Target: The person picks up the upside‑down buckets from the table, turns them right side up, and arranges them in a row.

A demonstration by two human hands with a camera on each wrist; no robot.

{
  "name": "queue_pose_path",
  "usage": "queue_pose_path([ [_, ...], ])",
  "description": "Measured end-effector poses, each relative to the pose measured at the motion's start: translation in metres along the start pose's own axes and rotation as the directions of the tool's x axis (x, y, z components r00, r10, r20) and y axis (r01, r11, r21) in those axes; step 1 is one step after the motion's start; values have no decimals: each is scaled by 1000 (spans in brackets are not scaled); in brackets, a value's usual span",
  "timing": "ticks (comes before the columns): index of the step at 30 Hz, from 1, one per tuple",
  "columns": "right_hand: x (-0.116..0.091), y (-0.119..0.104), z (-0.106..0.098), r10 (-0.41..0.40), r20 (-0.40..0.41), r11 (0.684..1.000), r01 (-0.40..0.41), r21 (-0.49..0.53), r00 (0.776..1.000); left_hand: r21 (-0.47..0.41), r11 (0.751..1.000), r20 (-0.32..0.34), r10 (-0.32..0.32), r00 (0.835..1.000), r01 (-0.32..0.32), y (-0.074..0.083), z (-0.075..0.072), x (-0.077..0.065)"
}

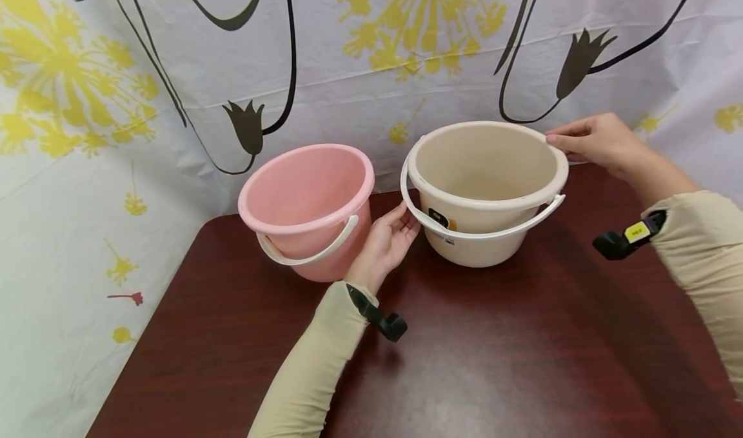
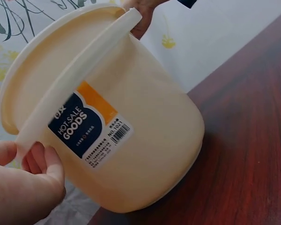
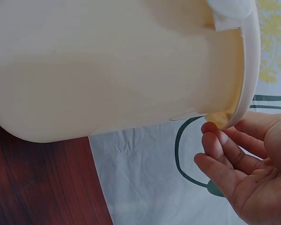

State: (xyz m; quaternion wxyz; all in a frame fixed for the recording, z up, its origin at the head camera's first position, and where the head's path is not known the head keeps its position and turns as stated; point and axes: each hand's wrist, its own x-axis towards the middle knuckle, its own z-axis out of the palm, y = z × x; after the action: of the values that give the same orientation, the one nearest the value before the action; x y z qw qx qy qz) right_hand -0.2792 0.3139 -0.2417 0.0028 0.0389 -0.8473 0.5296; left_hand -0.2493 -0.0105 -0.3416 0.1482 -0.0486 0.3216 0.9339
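A cream plastic bucket (image 1: pixel 482 252) stands at the back of the table, its white handle (image 1: pixel 493 236) lowered across the front. The left hand (image 1: pixel 386 244) is at the bucket's left side, pinching the handle between thumb and fingers. In the left wrist view a dark blue and orange label (image 2: pixel 86 126) shows on the bucket's wall, close to this hand. At the far right of the rim, the right hand (image 1: pixel 604 142) grips the edge with thumb and fingers. The right wrist view shows that hand (image 3: pixel 248 159) pinching the rim (image 3: pixel 251 70) from outside.
Left of the cream bucket stands a pink bucket (image 1: pixel 302 183) with its white handle (image 1: pixel 313 258) hanging forward. Both are on a dark red-brown table (image 1: pixel 464 360). A white cloth (image 1: pixel 348 96) with yellow and dark flower prints hangs right behind them.
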Motion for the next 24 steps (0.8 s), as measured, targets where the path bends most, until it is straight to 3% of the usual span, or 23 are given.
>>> queue_pose_path([
  [7,0,0,1,-6,-1,1000,6,8,1000,47,998,-53,-31,998,33,-5,-2,4],
  [24,0,3,0,-20,-8,1000,20,-10,1000,111,991,-97,-68,993,79,-8,-4,6],
])
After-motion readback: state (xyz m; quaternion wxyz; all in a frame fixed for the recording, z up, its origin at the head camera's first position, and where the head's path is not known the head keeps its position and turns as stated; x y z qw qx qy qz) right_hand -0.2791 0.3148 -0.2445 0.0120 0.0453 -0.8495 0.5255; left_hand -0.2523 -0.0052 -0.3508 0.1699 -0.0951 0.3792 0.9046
